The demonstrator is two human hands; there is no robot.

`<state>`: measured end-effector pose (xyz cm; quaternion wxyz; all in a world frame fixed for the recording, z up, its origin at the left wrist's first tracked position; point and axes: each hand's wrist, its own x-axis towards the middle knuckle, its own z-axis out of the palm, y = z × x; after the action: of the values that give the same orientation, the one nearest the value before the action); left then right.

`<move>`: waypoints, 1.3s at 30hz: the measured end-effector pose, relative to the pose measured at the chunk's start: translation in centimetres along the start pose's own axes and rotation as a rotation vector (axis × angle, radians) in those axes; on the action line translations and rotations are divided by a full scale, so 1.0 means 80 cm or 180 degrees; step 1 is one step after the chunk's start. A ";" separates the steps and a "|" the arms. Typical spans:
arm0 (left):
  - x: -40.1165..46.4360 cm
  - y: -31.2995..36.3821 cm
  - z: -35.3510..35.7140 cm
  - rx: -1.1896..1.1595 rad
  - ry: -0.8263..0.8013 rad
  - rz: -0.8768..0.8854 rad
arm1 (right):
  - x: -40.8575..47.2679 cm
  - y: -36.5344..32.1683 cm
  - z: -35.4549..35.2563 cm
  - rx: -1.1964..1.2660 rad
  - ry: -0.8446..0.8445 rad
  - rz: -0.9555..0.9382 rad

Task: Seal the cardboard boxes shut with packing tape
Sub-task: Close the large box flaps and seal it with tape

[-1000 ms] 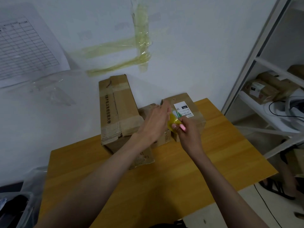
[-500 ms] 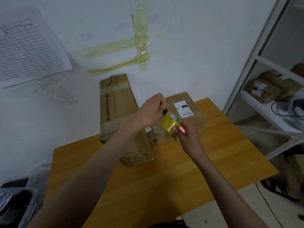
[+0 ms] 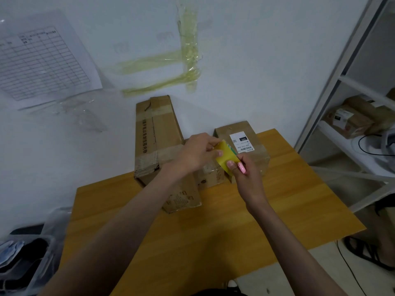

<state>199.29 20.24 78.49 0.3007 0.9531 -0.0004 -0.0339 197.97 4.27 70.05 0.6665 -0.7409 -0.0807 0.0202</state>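
Wooden table (image 3: 213,231), set against a white wall; three cardboard boxes grouped at its far edge. Tall box (image 3: 159,142), brown, standing on the left against the wall, a column of dark printed characters down its face, too blurred to read, with bands of old tape across it. Small box (image 3: 210,175), low, wedged between the other two, dark printing on its front not legible. Labelled box (image 3: 252,150), on the right, top face bearing a white shipping label (image 3: 240,142) with a black block reading "220", a line that looks like "220-220-C40", and a barcode. Packing tape (image 3: 226,155), yellow roll with a green and white core edge showing, held in the air in front of the small box and the labelled box. Left hand (image 3: 196,153): fingers curled, thumb and fingertips pinching the upper edge of the roll. Right hand (image 3: 245,178): fingers curled, thumb pressed on the lower edge of the roll, also holding a small pink object (image 3: 242,167) against it, kind not determinable. Wall: a printed grid sheet (image 3: 42,63), text illegible; yellowish tape strips (image 3: 188,50) stuck in a rough cross. Shelf unit (image 3: 350,133) at right holding further taped cardboard parcels (image 3: 350,120), one with a white label. Lower left, a clear plastic bin (image 3: 25,261) with dark and blue contents, not identifiable
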 end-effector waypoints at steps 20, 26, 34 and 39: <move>-0.013 0.009 0.015 -0.0265 0.0814 -0.0161 | -0.014 0.001 -0.007 0.0003 0.0129 -0.0146; -0.011 0.017 0.016 -0.0349 0.0359 -0.0328 | -0.015 0.010 -0.011 -0.0270 0.0164 -0.0380; -0.018 0.030 0.024 -0.0625 0.0252 -0.0348 | 0.001 0.013 -0.014 -0.0410 0.0241 -0.0242; -0.018 0.030 0.025 -0.0813 0.0340 -0.0320 | 0.001 0.008 -0.021 -0.0334 0.0161 -0.0206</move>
<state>197.76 17.18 78.31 0.4171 0.9063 0.0676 0.0021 198.36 2.53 69.60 0.6288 -0.7721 -0.0887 -0.0243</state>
